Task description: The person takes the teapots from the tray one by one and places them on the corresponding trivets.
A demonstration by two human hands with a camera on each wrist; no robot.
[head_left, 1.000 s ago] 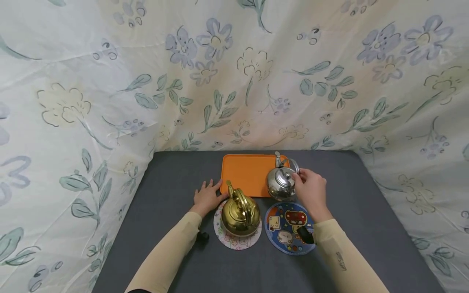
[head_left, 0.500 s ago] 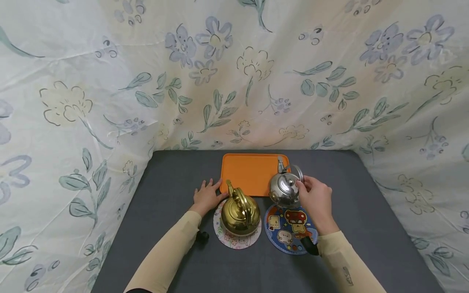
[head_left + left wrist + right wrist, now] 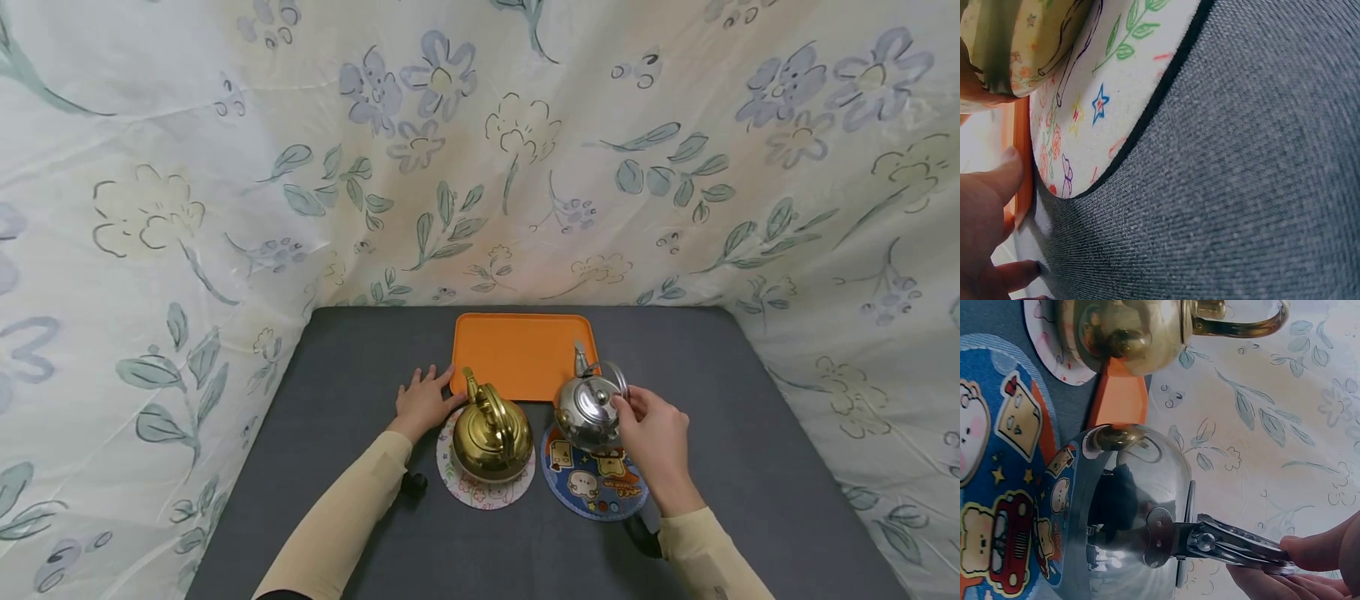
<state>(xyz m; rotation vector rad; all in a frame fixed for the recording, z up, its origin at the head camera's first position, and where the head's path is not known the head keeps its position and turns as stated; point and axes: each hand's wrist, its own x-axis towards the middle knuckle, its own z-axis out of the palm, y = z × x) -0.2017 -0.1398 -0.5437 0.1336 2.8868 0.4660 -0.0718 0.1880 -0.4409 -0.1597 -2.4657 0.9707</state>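
My right hand (image 3: 658,437) grips the handle of a silver teapot (image 3: 587,414) between thumb and fingers. The right wrist view shows the silver teapot (image 3: 1141,519) above the blue cartoon mat (image 3: 997,444), which mirrors in its side. In the head view that blue round mat (image 3: 592,492) lies partly under the teapot. My left hand (image 3: 422,406) rests with fingers spread at the left edge of an orange tray (image 3: 517,354), thumb touching its rim. Just right of that hand, a gold teapot (image 3: 492,442) stands on a white patterned round mat (image 3: 480,497).
A dark grey cloth (image 3: 360,358) covers the table. Floral fabric (image 3: 480,167) hangs behind it and at both sides. The gold teapot and its mat stand close to the left of the blue mat.
My right hand has brought the silver teapot toward me and slightly right, from the tray's right end to over the blue mat's far part. My left hand has stayed at the tray's edge.
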